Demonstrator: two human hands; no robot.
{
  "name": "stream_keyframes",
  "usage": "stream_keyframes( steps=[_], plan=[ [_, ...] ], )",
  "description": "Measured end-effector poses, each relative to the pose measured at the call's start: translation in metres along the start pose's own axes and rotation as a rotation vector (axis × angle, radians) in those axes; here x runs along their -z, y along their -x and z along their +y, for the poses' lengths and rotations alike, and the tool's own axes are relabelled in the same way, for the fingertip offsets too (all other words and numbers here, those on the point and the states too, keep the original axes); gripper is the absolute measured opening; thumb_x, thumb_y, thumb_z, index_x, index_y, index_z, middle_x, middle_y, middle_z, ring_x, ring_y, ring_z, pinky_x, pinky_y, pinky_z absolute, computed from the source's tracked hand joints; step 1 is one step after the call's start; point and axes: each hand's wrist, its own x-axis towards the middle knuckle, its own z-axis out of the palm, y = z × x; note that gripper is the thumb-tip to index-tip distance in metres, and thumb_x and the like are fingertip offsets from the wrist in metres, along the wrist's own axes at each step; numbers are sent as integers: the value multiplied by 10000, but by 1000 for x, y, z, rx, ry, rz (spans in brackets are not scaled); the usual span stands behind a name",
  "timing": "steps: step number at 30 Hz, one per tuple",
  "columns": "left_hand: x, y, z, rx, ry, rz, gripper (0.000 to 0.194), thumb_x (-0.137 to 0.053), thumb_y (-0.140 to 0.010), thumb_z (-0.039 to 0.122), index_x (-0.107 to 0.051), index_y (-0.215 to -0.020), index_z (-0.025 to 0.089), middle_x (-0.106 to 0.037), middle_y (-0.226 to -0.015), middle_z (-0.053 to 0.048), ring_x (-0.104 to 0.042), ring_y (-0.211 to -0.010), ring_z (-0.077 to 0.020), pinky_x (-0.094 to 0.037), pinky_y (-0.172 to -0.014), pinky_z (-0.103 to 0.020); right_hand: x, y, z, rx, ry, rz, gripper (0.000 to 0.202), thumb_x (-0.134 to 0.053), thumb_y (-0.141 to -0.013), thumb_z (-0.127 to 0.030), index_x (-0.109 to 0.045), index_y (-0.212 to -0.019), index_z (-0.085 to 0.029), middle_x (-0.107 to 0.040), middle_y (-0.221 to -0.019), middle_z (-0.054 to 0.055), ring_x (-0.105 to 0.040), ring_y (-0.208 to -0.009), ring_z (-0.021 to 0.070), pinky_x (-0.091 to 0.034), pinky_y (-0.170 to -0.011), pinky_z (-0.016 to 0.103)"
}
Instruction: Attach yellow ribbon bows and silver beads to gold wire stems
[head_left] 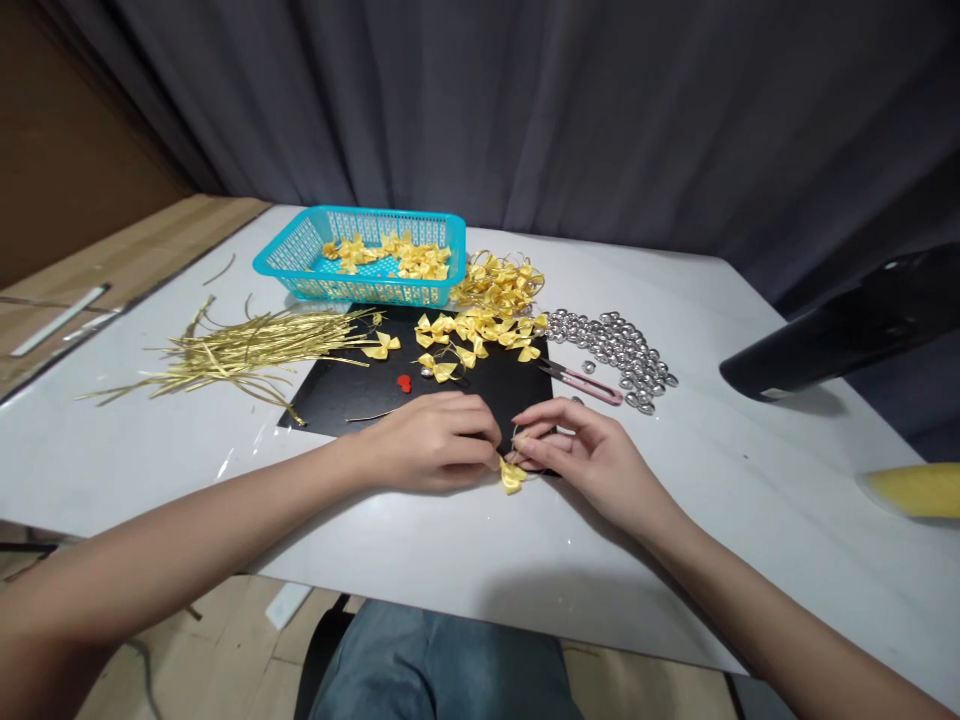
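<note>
Between my two hands, at the near edge of a black mat (330, 395), is a yellow ribbon bow (512, 477). My left hand (435, 443) is closed at the bow's left side, its fingertips pinching the bow. My right hand (585, 455) pinches a thin gold cord (516, 436) that loops up from the bow. More yellow bows (480, 335) lie on the mat beyond my hands. A small red piece (404, 383) and a loose gold cord (371, 415) rest near my left hand. Pink-handled snips (581, 382) lie past my right hand.
A turquoise basket (360, 290) holding yellow bows stands at the back. Left of the mat is a bundle of gold cords (247, 350); to the right, a heap of silver beads (622, 350). A black cylinder (825, 330) and a yellow object (911, 490) are at far right.
</note>
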Motion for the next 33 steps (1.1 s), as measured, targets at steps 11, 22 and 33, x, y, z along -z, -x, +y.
stream_keyframes(
  steps=[11, 22, 33],
  plan=[
    [4, -1, -6, 284, 249, -7, 187, -490, -840, 97, -626, -927, 191, -699, -981, -42, -613, -946, -176, -441, -892, -326, 19, -1, -18, 207, -20, 223, 248, -839, -707, -311, -676, -880, -240, -737, -761, 5, -743, -790, 175, -610, -718, 268],
    [-6, -6, 16, 610, 138, -50, 293, -663, -837, 468, -604, -851, 181, -640, -890, -25, -590, -886, -210, -382, -814, -346, 6, -1, -12, 168, 10, 166, 198, -859, -672, -303, -701, -739, -204, -741, -756, 25, -713, -693, 158, -599, -657, 260],
    [-10, -6, 11, 593, 383, 31, 127, -668, -879, 293, -729, -922, 191, -723, -847, -29, -639, -825, -172, -432, -770, -294, 1, 4, 1, 382, 256, 65, 54, -732, -822, -257, -743, -806, -206, -743, -798, 55, -710, -743, 187, -593, -659, 288]
  ],
)
